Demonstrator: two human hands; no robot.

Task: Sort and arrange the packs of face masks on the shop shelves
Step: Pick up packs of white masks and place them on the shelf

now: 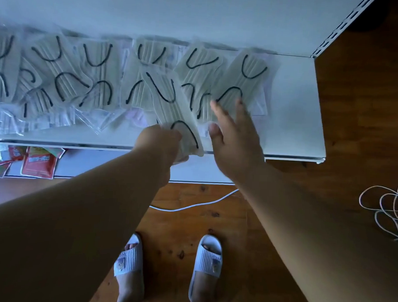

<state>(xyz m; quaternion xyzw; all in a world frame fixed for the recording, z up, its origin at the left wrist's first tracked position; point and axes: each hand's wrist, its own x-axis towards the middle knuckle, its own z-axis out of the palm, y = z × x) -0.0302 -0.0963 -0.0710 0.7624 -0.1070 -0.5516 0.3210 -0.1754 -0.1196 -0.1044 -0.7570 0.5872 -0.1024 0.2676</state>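
My left fingers (pixel 169 135) pinch the near end of a clear-wrapped pack of pale pleated masks with black ear loops (pixel 172 108), lifted over the white shelf (pixel 293 109). My right fingers (pixel 220 113), straight and spread, rest on the rightmost pack (pixel 244 82) in the row. I should hold that one still and lay mine flush beside it, square to the shelf's near edge.

Clear-wrapped mask packs (pixel 101 75) overlap along white shelf (pixel 293 104); one pack (pixel 172 108) seemingly lifted.
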